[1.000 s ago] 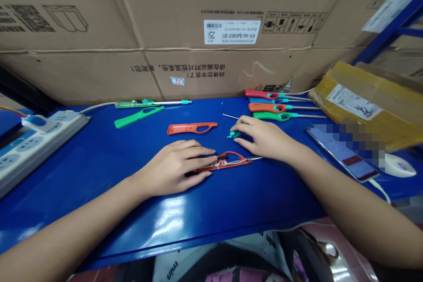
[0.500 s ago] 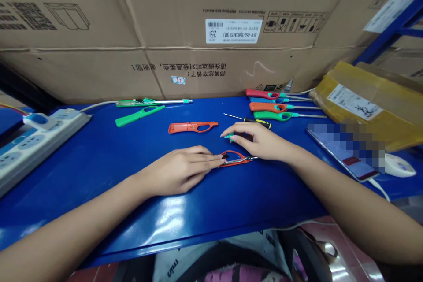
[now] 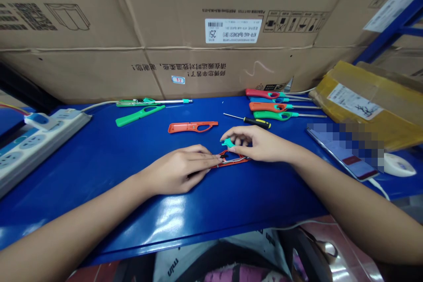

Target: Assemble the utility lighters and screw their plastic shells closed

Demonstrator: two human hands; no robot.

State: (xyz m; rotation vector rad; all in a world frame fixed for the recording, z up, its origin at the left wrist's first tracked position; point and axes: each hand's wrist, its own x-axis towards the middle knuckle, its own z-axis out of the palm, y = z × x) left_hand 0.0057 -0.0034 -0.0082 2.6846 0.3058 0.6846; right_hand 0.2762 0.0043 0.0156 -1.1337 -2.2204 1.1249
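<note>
An orange lighter half (image 3: pixel 234 162) with thin wires and a black part inside lies on the blue table. My left hand (image 3: pixel 185 169) rests over its left end, fingers together and pressing it down. Just above the lighter half, my right hand (image 3: pixel 256 142) pinches a small teal piece (image 3: pixel 228 142) between thumb and fingertips. Another orange shell half (image 3: pixel 193 127) lies behind my hands. A screwdriver (image 3: pixel 257 122) with a black and yellow handle is beyond my right hand.
Green lighter parts (image 3: pixel 140 115) lie at the back left, near a power strip (image 3: pixel 42 141). Several assembled lighters (image 3: pixel 269 106) sit at the back right beside a yellow package (image 3: pixel 363 101). A phone (image 3: pixel 342 152) lies at the right. A large cardboard box (image 3: pixel 185 61) stands behind.
My right hand has moved slightly down and left, bringing the teal piece closer over the orange lighter half. The teal piece shows more fully. My left hand has hardly moved.
</note>
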